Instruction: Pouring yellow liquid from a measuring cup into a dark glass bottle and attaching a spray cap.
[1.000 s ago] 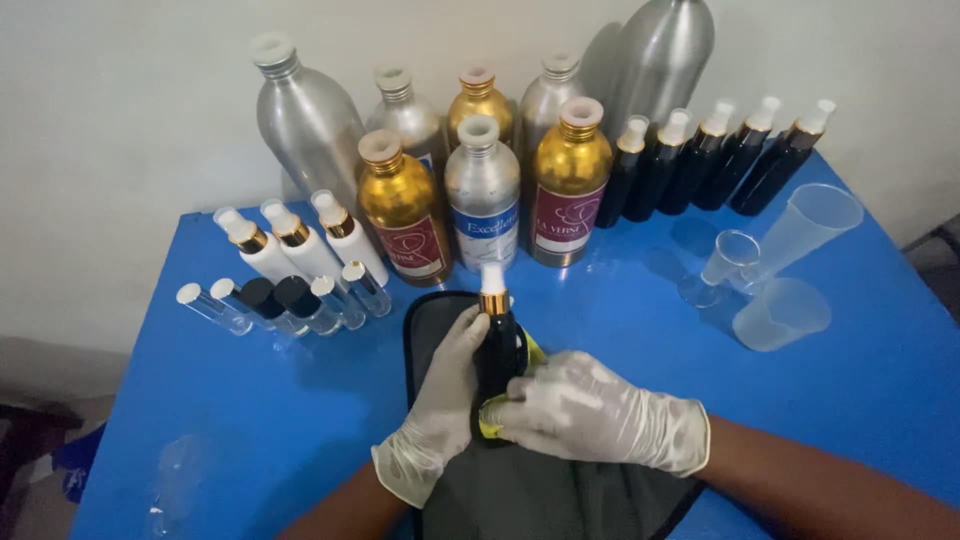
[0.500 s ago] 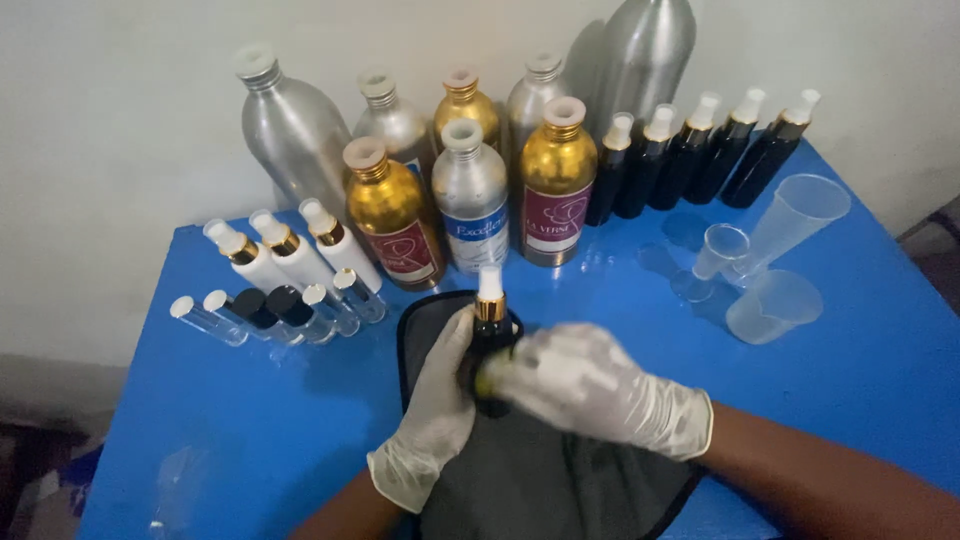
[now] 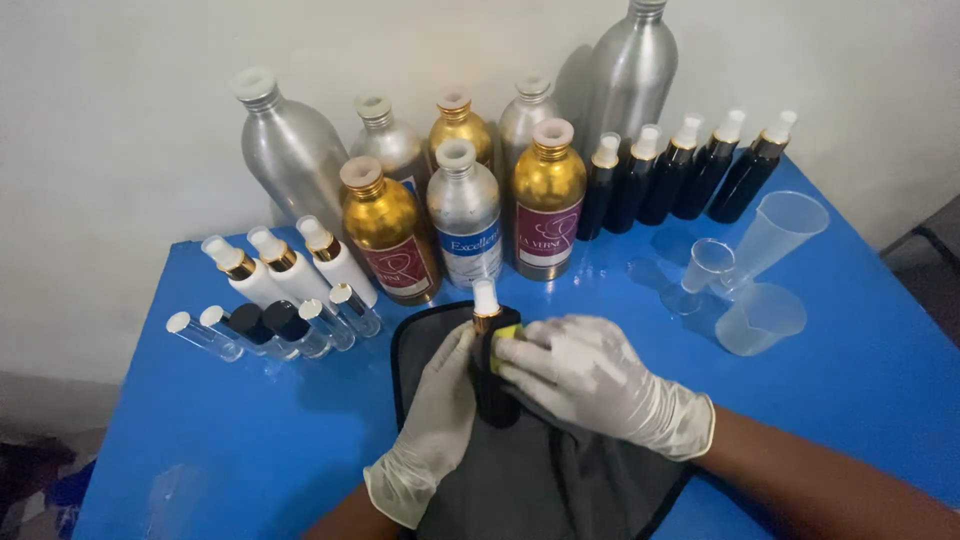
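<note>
A small dark spray bottle (image 3: 492, 390) with a white nozzle and gold collar stands over a grey mat (image 3: 530, 470). My left hand (image 3: 432, 420), in a white glove, wraps around the bottle's left side. Gloved too, my right hand (image 3: 590, 375) presses a small yellow piece (image 3: 506, 334) against the bottle's upper right side, just under the collar.
Behind the mat stand gold and silver metal bottles (image 3: 465, 225). A row of dark spray bottles (image 3: 680, 170) is at the back right, clear plastic measuring cups (image 3: 760, 318) on the right, white spray bottles (image 3: 290, 268) and small glass vials (image 3: 260, 330) on the left. The table (image 3: 250, 440) is blue.
My right hand has slid up the bottle from its lower part to just under the collar. The left hand keeps its grip.
</note>
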